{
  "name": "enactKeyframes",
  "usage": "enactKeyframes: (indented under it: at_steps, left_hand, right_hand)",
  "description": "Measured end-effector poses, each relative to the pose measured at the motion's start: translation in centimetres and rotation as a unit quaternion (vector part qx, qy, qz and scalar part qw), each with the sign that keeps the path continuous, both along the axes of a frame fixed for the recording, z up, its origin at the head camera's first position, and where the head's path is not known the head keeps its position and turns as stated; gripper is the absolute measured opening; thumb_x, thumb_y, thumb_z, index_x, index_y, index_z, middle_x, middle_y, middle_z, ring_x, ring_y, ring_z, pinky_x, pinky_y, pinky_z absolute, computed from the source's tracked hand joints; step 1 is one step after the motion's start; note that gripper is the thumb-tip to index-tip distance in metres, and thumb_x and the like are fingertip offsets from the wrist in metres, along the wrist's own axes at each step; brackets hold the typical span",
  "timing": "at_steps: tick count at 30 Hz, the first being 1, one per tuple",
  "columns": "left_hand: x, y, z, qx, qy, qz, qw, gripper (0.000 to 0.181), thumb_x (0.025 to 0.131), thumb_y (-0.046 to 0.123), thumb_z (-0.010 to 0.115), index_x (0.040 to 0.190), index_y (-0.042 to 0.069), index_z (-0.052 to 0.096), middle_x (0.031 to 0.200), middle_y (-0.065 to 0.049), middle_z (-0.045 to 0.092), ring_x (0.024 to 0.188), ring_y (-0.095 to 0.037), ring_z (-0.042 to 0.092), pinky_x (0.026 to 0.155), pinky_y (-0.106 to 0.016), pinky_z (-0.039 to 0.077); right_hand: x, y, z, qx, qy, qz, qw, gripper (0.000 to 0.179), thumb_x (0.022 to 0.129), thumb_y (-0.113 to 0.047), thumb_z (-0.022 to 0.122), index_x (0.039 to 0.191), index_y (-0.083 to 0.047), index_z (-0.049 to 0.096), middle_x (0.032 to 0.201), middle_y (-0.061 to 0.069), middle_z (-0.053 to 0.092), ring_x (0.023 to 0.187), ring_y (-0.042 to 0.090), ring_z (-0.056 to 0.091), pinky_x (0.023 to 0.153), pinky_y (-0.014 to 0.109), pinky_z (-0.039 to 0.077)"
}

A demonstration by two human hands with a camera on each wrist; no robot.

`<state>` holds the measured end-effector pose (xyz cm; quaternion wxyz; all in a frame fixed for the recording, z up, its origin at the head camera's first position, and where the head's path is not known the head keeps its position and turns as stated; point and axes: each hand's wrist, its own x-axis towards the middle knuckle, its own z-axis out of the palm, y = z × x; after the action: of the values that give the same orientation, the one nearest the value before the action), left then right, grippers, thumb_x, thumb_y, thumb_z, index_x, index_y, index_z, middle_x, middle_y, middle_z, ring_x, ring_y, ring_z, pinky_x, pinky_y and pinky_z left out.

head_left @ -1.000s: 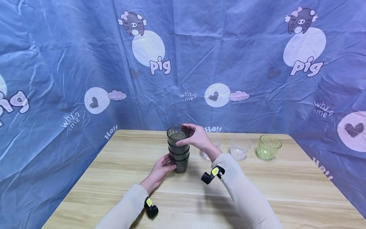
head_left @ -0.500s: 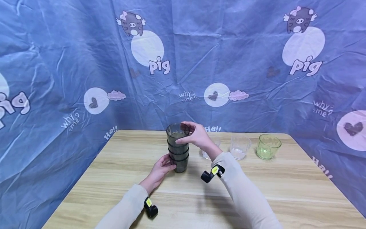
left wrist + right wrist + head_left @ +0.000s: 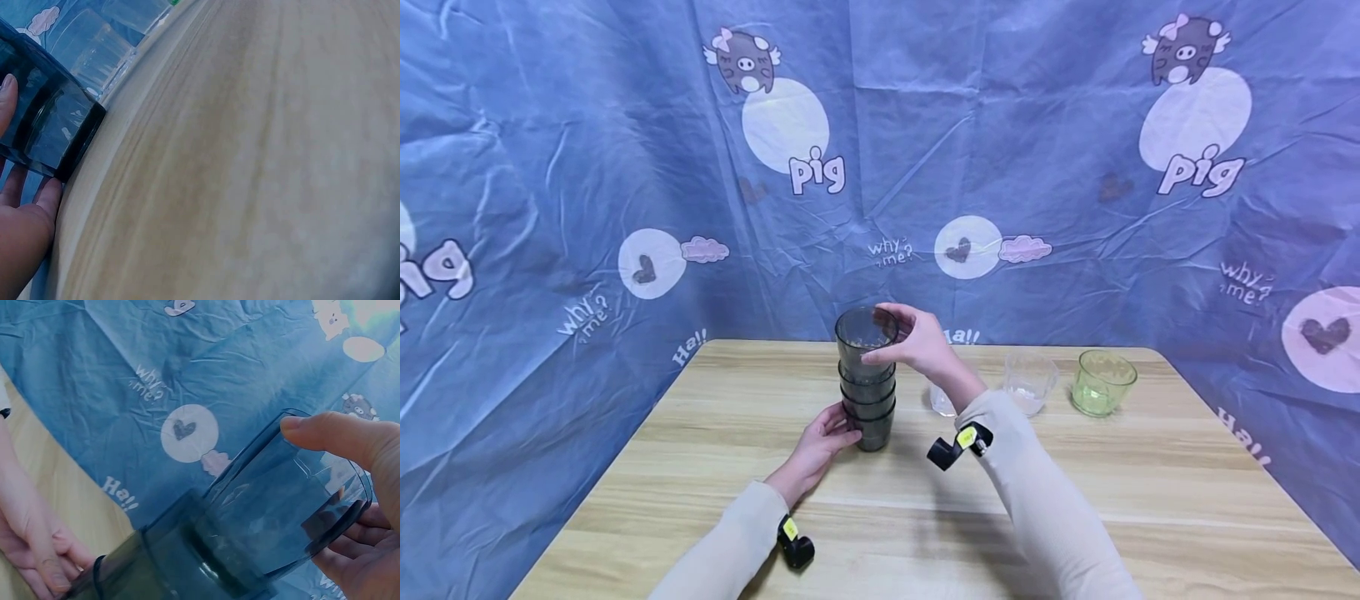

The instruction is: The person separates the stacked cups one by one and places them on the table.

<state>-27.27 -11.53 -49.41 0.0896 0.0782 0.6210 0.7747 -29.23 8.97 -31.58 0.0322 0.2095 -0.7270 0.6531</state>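
Several smoky grey drinking glasses stand nested in an upright stack (image 3: 868, 408) on the wooden table. My right hand (image 3: 919, 342) pinches the top glass (image 3: 857, 346) near its rim, thumb in front and fingers behind. That glass sits partly raised, with its lower part still inside the one below, as the right wrist view also shows. Low on the left side of the stack, my left hand (image 3: 822, 442) holds the bottom glass (image 3: 53, 125), its thumb on the near face.
To the right stand a clear glass (image 3: 942, 402) partly hidden by my right wrist, another clear glass (image 3: 1030, 387) and a green glass (image 3: 1101, 385). A blue printed cloth (image 3: 880, 167) hangs behind the wooden table (image 3: 662, 500).
My right hand has moved up with the top glass, so more of its side shows above the stack. The left hand has stayed at the bottom glass.
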Motion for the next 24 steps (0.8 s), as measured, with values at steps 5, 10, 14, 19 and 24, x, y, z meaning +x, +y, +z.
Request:
enactKeyframes:
  at_steps: [5, 10, 14, 19, 24]
  left_hand:
    - [-0.1, 0.1, 0.0, -0.003, -0.006, 0.005, 1.0, 0.066, 0.087, -0.012, 0.062, 0.147, -0.01, 0.034, 0.149, -0.031, 0.039, 0.134, -0.04, 0.041, 0.105, -0.034, 0.045]
    - [-0.1, 0.1, 0.1, -0.006, -0.001, 0.004, 1.0, 0.066, 0.087, -0.011, 0.062, 0.147, -0.01, 0.034, 0.148, -0.031, 0.039, 0.134, -0.041, 0.041, 0.106, -0.036, 0.044]
    - [-0.1, 0.1, 0.0, -0.003, 0.002, 0.0, 1.0, 0.068, 0.087, -0.01, 0.063, 0.148, -0.01, 0.032, 0.149, -0.032, 0.038, 0.135, -0.042, 0.039, 0.109, -0.039, 0.041]
    - [-0.2, 0.1, -0.1, -0.003, 0.006, -0.005, 1.0, 0.07, 0.087, -0.009, 0.064, 0.148, -0.011, 0.029, 0.15, -0.032, 0.035, 0.136, -0.045, 0.037, 0.109, -0.039, 0.04]
    - [-0.2, 0.1, -0.1, 0.001, -0.002, -0.002, 1.0, 0.069, 0.087, -0.011, 0.062, 0.148, -0.01, 0.031, 0.15, -0.031, 0.036, 0.136, -0.043, 0.039, 0.109, -0.04, 0.04]
  right_hand:
    - [0.2, 0.4, 1.0, -0.008, 0.01, 0.002, 0.9999, 0.077, 0.064, 0.012, 0.084, 0.135, 0.007, 0.054, 0.131, 0.021, 0.062, 0.122, 0.032, 0.058, 0.103, 0.033, 0.046]
    - [0.1, 0.8, 1.5, 0.001, 0.025, -0.001, 0.9997, 0.076, 0.065, 0.011, 0.084, 0.135, 0.006, 0.055, 0.13, 0.021, 0.062, 0.12, 0.031, 0.06, 0.102, 0.032, 0.048]
    - [0.1, 1.4, 1.9, -0.011, 0.028, 0.002, 0.9995, 0.076, 0.066, 0.012, 0.083, 0.136, 0.006, 0.054, 0.132, 0.022, 0.061, 0.121, 0.031, 0.059, 0.102, 0.03, 0.047]
    - [0.3, 2.6, 2.6, -0.036, 0.02, 0.004, 0.9992, 0.078, 0.066, 0.014, 0.081, 0.138, 0.006, 0.052, 0.135, 0.023, 0.058, 0.124, 0.031, 0.057, 0.104, 0.03, 0.045]
    - [0.5, 4.5, 2.9, -0.045, 0.014, -0.001, 0.9989, 0.078, 0.069, 0.016, 0.078, 0.14, 0.008, 0.048, 0.139, 0.026, 0.054, 0.129, 0.035, 0.052, 0.106, 0.031, 0.043]
